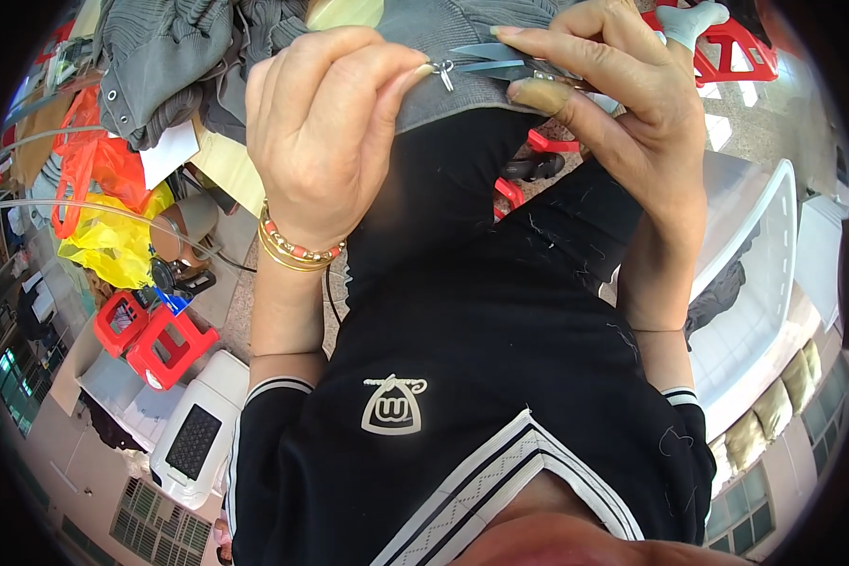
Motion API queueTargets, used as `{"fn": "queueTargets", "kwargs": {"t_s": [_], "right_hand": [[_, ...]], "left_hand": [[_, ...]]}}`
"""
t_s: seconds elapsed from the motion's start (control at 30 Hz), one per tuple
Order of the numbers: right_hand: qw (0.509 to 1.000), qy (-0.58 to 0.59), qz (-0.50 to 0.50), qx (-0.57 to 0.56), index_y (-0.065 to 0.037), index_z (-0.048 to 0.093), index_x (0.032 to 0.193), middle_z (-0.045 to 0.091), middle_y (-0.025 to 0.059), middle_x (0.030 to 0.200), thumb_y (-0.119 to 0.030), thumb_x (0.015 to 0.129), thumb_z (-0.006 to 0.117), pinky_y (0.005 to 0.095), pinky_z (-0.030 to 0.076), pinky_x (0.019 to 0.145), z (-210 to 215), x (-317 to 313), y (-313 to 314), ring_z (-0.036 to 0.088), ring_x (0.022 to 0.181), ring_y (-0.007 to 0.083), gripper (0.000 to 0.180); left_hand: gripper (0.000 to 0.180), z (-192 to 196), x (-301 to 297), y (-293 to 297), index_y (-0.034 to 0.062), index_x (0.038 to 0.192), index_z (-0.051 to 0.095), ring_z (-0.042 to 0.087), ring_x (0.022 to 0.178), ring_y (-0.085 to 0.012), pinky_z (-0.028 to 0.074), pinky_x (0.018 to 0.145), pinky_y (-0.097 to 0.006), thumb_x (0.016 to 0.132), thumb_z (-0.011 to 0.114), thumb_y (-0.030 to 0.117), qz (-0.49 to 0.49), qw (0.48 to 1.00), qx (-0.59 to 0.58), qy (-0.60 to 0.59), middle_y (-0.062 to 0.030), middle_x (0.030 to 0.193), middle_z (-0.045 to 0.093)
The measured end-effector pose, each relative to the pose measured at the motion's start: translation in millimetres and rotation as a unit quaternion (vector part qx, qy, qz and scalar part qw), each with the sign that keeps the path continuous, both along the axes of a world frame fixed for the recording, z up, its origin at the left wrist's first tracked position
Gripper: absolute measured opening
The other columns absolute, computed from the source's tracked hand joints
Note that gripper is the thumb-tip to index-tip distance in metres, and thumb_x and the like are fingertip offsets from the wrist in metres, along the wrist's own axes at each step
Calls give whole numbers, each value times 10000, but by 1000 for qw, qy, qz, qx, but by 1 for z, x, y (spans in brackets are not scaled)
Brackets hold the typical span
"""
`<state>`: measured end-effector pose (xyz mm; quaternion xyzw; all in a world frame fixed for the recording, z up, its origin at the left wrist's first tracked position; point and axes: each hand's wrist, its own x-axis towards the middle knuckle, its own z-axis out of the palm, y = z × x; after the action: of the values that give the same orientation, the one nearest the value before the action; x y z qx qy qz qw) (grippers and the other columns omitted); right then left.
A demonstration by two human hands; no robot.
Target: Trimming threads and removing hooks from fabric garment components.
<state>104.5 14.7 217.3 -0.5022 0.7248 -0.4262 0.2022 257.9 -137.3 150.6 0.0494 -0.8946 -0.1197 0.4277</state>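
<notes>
My left hand (323, 127) is closed in a pinch, thumb against forefinger. At its fingertips shows a small silvery metal piece (446, 75), perhaps a zipper pull; its exact kind is too small to tell. In my right hand (632, 94) is a pair of thread snips (492, 68), held between thumb and fingers, with the two blades parted and pointing at the metal piece. The thumb wears a tan covering (540, 95). Beneath both hands a grey ribbed garment (424, 108) lies across my lap.
Left, more grey garments (165, 57) are heaped near a red bag (99, 156) and a yellow bag (113, 241). Below them stand red plastic stools (172, 349) and a white box (198, 424). On the right is a white tub (750, 283) with dark cloth inside.
</notes>
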Motion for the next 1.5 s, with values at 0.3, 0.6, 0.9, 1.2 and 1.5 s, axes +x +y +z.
{"fn": "queueTargets", "kwargs": {"t_s": [0.3, 0.6, 0.9, 1.2, 1.5], "right_hand": [[998, 41, 35, 44, -24, 702, 1007, 562, 68, 780, -73, 723, 773, 265, 411, 564, 6, -2, -7, 542, 657, 164, 297], [996, 56, 69, -10, -26, 703, 983, 578, 81, 765, -81, 727, 768, 274, 438, 558, -1, -8, -8, 565, 655, 182, 270], [987, -12, -71, -143, 12, 703, 996, 607, 32, 795, 4, 711, 754, 225, 388, 613, -30, -29, 25, 520, 715, 104, 289], [983, -132, -77, -105, 34, 695, 1016, 608, 55, 824, -13, 727, 752, 221, 424, 694, -48, -19, 43, 553, 767, 119, 298], [985, -53, 47, -156, 38, 676, 1061, 575, 60, 875, -4, 714, 724, 230, 406, 701, -69, -17, 39, 537, 820, 135, 353]], "left_hand": [[65, 7, 5, 6, 35, 900, 650, 605, 797, -223, 468, 694, -301, 837, 659, 48, 16, 998, 18, -55, -87, 879, 626], [62, 7, 0, 9, 20, 907, 644, 605, 808, -229, 475, 705, -302, 846, 646, 30, 12, 998, 16, -53, -99, 881, 621], [224, 15, 8, 20, 20, 968, 625, 574, 845, -244, 469, 725, -307, 775, 732, 58, -18, 985, 169, 17, -108, 947, 601], [203, 9, 49, 14, 19, 888, 624, 603, 787, -233, 487, 697, -309, 726, 741, -17, 16, 991, 71, -111, -106, 848, 618], [192, 9, 65, 0, 23, 944, 623, 592, 906, -223, 463, 776, -311, 774, 707, 56, 6, 976, 173, -135, -118, 970, 621]]}}
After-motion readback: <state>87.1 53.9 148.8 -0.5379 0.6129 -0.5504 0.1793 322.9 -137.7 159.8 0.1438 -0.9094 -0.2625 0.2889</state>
